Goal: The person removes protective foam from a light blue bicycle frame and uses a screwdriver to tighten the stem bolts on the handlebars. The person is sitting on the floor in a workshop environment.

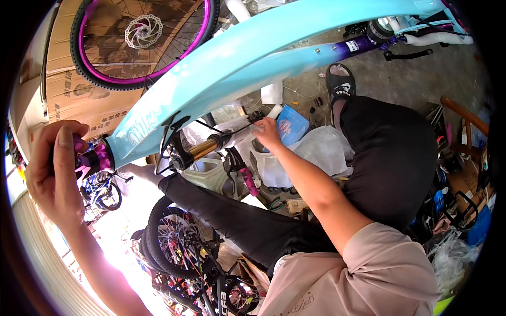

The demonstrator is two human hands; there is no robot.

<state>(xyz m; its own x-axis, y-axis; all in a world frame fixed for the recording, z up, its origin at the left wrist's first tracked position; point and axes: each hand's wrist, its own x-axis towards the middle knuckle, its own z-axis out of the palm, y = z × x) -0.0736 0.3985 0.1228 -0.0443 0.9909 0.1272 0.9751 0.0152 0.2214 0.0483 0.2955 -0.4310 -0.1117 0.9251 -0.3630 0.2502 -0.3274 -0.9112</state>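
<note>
Wraps left hand (57, 176) around a shiny purple metal fitting (107, 152), snug against the palm's right, at the end of the smooth, curved turquoise bike frame (226, 63). Bends right hand (268, 134) toward a thin black cable (208, 126) near the polished, cylindrical gold tube (204, 149); cannot tell whether clasping it.

Blue bike frame (226, 63) is barring upper centre; gold tube (203, 149) is jutting left of centre. Gap is running upper right, between frame and black trouser leg (390, 152).
</note>
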